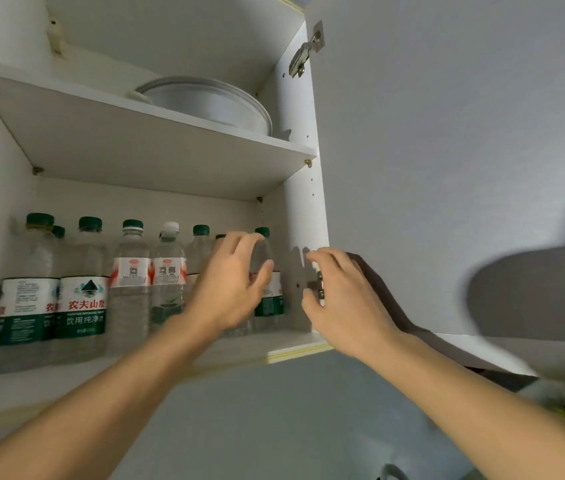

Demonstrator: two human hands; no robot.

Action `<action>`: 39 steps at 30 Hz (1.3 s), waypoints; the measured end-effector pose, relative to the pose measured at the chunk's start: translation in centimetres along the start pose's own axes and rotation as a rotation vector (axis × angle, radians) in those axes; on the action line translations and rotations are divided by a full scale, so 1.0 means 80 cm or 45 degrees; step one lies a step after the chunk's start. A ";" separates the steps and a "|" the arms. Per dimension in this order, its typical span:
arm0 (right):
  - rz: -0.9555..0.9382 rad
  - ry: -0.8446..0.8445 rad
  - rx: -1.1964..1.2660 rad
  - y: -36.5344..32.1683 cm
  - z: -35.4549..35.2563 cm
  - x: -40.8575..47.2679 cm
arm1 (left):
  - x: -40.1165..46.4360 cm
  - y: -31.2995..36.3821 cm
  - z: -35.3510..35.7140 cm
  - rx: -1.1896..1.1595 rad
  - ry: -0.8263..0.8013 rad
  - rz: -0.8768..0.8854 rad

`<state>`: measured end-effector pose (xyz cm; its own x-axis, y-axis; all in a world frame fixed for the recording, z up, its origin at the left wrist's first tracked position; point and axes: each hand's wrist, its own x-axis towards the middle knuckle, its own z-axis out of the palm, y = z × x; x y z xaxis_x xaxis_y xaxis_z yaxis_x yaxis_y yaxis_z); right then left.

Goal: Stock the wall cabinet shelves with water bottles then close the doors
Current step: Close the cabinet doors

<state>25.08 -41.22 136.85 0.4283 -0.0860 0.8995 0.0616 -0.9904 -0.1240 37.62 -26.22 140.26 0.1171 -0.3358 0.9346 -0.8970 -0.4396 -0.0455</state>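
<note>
Cabinet point(302, 209): bottle point(269, 271) (green-capped) between left fingers point(239, 244).

Both bare forearms reach up and forward from the lower corners of the view, drawing closer together toward the hands. The left hand point(231, 282) is raised with its back to the camera, fingers loosely curved and spread, thumb set apart from the forefinger in a wide C shape; whether it touches anything cannot be told. The right hand point(338, 296) is just beside it at a similar height, back toward the camera, fingers bent forward and thumb tucked below them.
</note>
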 end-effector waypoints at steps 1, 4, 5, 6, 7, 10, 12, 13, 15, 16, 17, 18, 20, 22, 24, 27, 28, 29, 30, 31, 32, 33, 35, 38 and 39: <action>0.009 0.057 -0.030 -0.004 -0.021 -0.012 | -0.009 0.013 -0.003 -0.090 0.016 -0.017; 0.019 0.203 -0.138 -0.010 -0.086 -0.045 | -0.032 0.056 -0.002 -0.253 -0.001 -0.038; 0.029 0.227 -0.166 -0.011 -0.107 -0.053 | -0.036 0.073 0.000 -0.295 -0.023 -0.039; 0.046 0.248 -0.197 -0.010 -0.128 -0.061 | -0.038 0.092 0.002 -0.337 -0.050 -0.040; 0.069 0.276 -0.235 -0.007 -0.148 -0.070 | -0.039 0.112 0.005 -0.379 -0.083 -0.040; 0.063 0.435 -0.334 0.007 -0.207 -0.098 | -0.033 0.182 0.016 -0.471 -0.181 -0.029; 0.040 0.530 -0.417 0.019 -0.244 -0.116 | -0.029 0.231 0.025 -0.501 -0.217 -0.022; 0.029 0.557 -0.486 0.027 -0.264 -0.124 | -0.027 0.256 0.031 -0.529 -0.233 -0.024; -0.006 0.592 -0.655 0.048 -0.303 -0.140 | -0.023 0.302 0.042 -0.593 -0.257 -0.039; -0.015 0.613 -0.732 0.060 -0.323 -0.147 | -0.023 0.324 0.047 -0.626 -0.265 -0.052; -0.017 0.635 -0.789 0.071 -0.341 -0.154 | -0.023 0.344 0.053 -0.659 -0.268 -0.070; -0.015 0.652 -0.821 0.083 -0.357 -0.162 | -0.022 0.363 0.059 -0.686 -0.266 -0.095; 0.000 0.656 -0.801 0.106 -0.384 -0.178 | -0.023 0.399 0.070 -0.683 -0.244 -0.164; 0.073 0.620 -0.624 0.127 -0.398 -0.191 | -0.026 0.427 0.078 -0.634 -0.197 -0.243; 0.209 0.564 -0.248 0.143 -0.403 -0.200 | -0.030 0.443 0.083 -0.620 -0.168 -0.307; 0.257 0.551 0.111 0.152 -0.415 -0.206 | -0.044 0.454 0.081 -0.616 -0.211 -0.329; 0.258 0.561 0.138 0.150 -0.418 -0.209 | -0.048 0.454 0.077 -0.607 -0.247 -0.329; 0.256 0.568 0.145 0.147 -0.421 -0.212 | -0.051 0.454 0.071 -0.601 -0.283 -0.329; 0.247 0.575 0.168 0.142 -0.423 -0.215 | -0.053 0.452 0.063 -0.601 -0.311 -0.323; 0.230 0.575 0.216 0.136 -0.424 -0.216 | -0.052 0.450 0.053 -0.601 -0.330 -0.314; 0.210 0.562 0.290 0.130 -0.424 -0.218 | -0.051 0.449 0.042 -0.601 -0.341 -0.307; 0.187 0.543 0.387 0.121 -0.424 -0.221 | -0.050 0.448 0.029 -0.602 -0.343 -0.302; 0.123 0.534 0.579 0.099 -0.425 -0.226 | -0.051 0.448 0.000 -0.618 -0.331 -0.278; 0.013 0.508 0.838 0.054 -0.421 -0.232 | -0.055 0.450 -0.045 -0.666 -0.293 -0.230; -0.031 0.475 0.916 0.037 -0.418 -0.234 | -0.058 0.450 -0.061 -0.686 -0.278 -0.224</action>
<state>-12.87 -46.17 133.66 0.0983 -0.2220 0.9701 0.6861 -0.6910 -0.2277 2.68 -36.41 135.98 0.3166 -0.4843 0.8156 -0.9391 -0.0393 0.3413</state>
